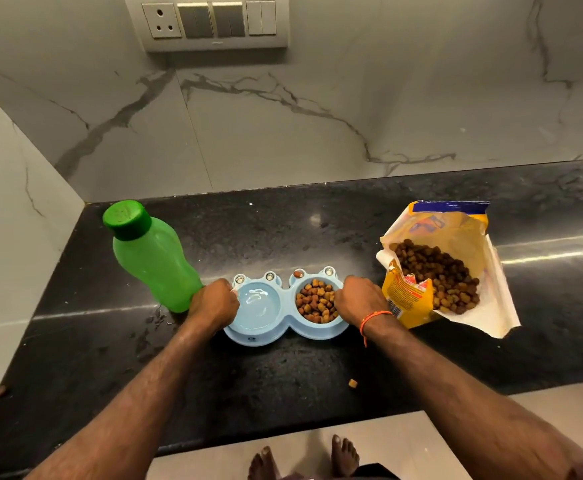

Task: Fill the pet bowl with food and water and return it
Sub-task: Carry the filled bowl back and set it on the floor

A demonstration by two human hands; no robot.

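On the black counter (pixel 283 382), seen from the head camera, a light blue double pet bowl (pixel 285 329) sits near the front edge. Its left cup holds clear water (pixel 259 303); its right cup is filled with brown kibble (pixel 317 301). The left hand (pixel 214 301) is closed around the bowl's left end, and the right hand (pixel 361 297), with an orange thread (pixel 375 318) at the wrist, is closed around its right end. The hands are apart, one at each side. A green bottle (pixel 151 261) with its cap on stands just left of the bowl, close beside the left hand. An open yellow bag of kibble (pixel 446 268) lies to the right. One loose piece of kibble (pixel 353 383) lies on the counter nearer the edge. A switch panel (pixel 214 22) is on the marble wall above.
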